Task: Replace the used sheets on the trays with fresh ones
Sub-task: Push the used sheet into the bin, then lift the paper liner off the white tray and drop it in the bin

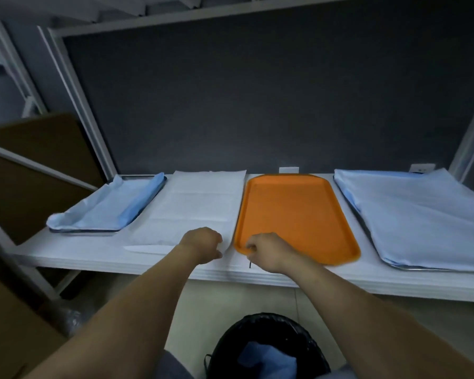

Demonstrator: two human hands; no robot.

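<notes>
Right hand pinches the orange tray, long axis running front-to-back.

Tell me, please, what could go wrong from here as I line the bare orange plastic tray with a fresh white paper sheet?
1. The left hand pinches the near corner of the stack of white paper sheets; several may lift together.
2. The right hand grips the near corner of the orange plastic tray, close to the front edge of the white shelf, above the black bin; a tug might slide it off.
</notes>
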